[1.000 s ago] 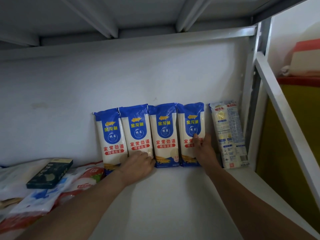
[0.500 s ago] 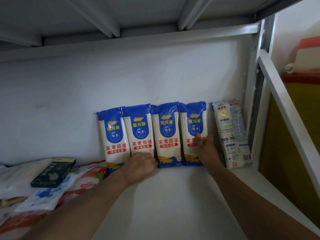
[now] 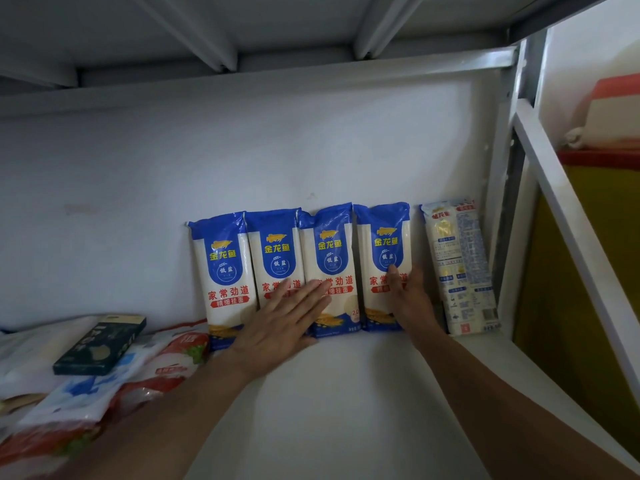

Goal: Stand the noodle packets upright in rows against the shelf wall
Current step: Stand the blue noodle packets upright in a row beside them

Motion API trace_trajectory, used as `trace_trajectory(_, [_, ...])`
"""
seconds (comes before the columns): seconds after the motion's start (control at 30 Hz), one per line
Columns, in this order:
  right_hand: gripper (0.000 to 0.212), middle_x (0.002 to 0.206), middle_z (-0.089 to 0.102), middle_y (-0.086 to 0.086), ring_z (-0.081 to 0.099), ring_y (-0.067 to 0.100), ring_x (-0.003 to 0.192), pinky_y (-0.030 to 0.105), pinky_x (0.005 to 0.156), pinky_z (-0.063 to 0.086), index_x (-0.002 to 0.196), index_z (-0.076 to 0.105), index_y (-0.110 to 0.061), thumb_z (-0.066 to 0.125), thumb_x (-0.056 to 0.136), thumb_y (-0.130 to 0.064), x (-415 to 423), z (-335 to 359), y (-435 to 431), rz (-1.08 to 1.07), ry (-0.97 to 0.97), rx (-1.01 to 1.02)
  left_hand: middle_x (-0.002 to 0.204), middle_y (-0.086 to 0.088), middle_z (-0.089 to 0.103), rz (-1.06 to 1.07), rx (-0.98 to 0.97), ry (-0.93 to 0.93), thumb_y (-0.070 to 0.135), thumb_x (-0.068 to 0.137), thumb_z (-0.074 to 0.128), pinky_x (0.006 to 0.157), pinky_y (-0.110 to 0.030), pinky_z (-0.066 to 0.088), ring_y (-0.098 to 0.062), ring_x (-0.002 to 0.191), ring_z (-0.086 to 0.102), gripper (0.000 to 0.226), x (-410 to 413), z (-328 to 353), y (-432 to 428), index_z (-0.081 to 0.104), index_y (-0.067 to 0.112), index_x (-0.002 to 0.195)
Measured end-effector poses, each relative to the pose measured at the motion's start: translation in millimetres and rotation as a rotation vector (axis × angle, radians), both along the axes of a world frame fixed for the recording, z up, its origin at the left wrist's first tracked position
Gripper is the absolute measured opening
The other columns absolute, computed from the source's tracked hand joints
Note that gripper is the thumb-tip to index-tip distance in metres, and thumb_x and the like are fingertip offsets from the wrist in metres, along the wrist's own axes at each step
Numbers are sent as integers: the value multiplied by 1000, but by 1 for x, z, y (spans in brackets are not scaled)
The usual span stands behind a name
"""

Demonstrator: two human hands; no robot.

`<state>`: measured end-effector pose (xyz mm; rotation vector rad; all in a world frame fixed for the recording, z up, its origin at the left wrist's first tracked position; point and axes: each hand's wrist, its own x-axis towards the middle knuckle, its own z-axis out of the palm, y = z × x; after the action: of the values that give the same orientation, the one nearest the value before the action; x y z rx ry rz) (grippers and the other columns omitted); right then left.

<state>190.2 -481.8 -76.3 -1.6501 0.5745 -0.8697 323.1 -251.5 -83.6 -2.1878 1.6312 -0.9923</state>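
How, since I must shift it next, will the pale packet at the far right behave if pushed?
Probably stiff: the pale packet has straight edges. Tall, narrow, standing apart from the blue packets, it may tip sideways.

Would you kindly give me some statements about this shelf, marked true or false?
1. Four blue-and-white noodle packets stand upright against the white shelf wall. True.
2. The left hand grips a packet in a fist. False: it lies flat across the middle packets.
3. The pale noodle packet stands apart from the blue row. True.
4. The dark flat box stands upright. False: it lies on bags at the left.
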Motion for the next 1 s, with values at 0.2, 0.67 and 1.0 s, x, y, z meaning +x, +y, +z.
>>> trace_trajectory(0.2, [38,116,70,-2,72,16,97,40,78,63,126,46,-20,48,103,-50,-1,-1,1,-25,-47,7,171,-1,-11,38,-77,87,66,100,35,127,-54,9,-22,158,-10,83,2,3,-4,-4,28,162])
trace_trajectory(0.67, [32,112,67,-5,70,11,94,34,72,60,119,44,-21,46,104,-48,5,3,4,-39,-27,-55,171,2,-13,-8,-101,158,43,95,52,127,-54,4,-24,157,-15,81,-13,5,-11,7,33,162])
trace_trajectory(1.0, [36,122,68,4,70,21,103,38,79,60,125,44,-16,50,104,-44,-1,12,7,-49,43,-48,171,-1,-15,83,-49,172,35,96,59,124,-60,8,-27,156,-17,89,-21,7,-27,0,31,163])
